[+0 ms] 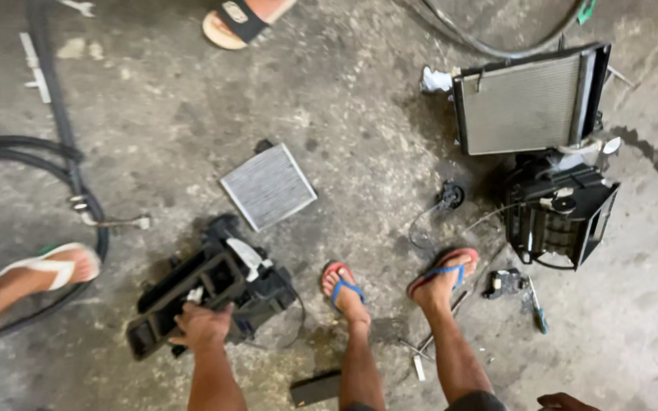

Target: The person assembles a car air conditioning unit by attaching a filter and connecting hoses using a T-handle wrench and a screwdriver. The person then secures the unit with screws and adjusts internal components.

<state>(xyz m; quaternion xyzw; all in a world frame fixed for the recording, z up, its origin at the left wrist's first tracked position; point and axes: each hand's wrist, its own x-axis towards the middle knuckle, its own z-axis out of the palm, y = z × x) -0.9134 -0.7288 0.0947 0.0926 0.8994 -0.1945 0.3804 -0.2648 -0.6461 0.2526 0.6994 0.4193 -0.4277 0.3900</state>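
Head view, looking straight down at a stained concrete floor point(329, 84) where the person stands in blue flip-flops. Left hand point(203, 326): fingers curled over the near edge of a black plastic blower housing point(215, 293), gripping it; the housing lies on the floor to the left of the person's left foot point(344, 289), its open rectangular ducts facing up and a white fitting on its top. Right hand point(565, 401): only a sliver shows at the bottom edge of the picture, so whether it is open or closed cannot be told; it holds nothing that can be seen.

A grey pleated cabin filter point(268, 186) lies flat just beyond the housing, apart from it. To the right, well apart from the housing, a finned radiator-like core point(523, 103) in a black frame leans upright, and a second black housing unit point(561, 213) sits just in front of it. A small round black part with a thin cable point(449, 196) lies between the filter and that unit. Beside the right foot point(443, 278) are a small black component point(506, 283) and a screwdriver point(536, 306). A flat black bar point(315, 388) lies near the bottom edge. Black hoses point(55, 160) loop along the left side. Other people's feet in sandals show at the left edge point(51, 266) and at the top point(237, 23).
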